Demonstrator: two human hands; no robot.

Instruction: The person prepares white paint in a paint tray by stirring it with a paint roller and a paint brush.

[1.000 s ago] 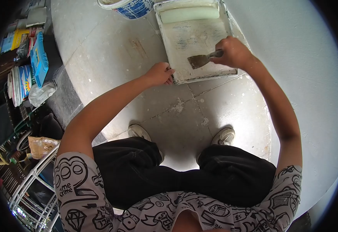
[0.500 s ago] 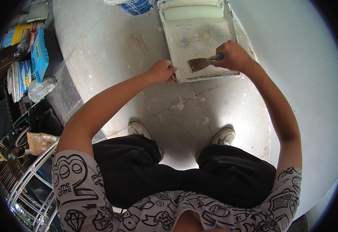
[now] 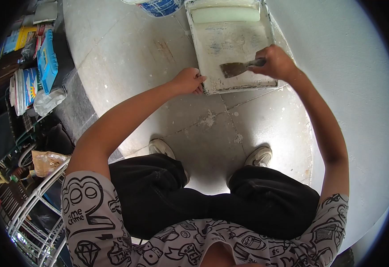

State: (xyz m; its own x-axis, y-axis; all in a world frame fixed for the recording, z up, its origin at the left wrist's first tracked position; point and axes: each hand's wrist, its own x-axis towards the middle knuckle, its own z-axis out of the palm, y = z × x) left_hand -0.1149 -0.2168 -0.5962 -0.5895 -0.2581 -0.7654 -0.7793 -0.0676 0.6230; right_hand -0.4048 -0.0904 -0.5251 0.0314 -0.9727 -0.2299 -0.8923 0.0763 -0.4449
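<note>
Over tray (image 3: 243,38): R hand (image 3: 278,63) w/ 1 scraper (image 3: 233,69).

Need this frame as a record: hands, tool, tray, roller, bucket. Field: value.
left hand: holds paint tray by its left edge, by the near corner
right hand: holds scraper by the handle
scraper pose: over the tray, blade pointing left; contact with tray unclear
tray place: on floor
roller: at tray's far end
bucket: left of tray's far end, cut off by frame
</note>
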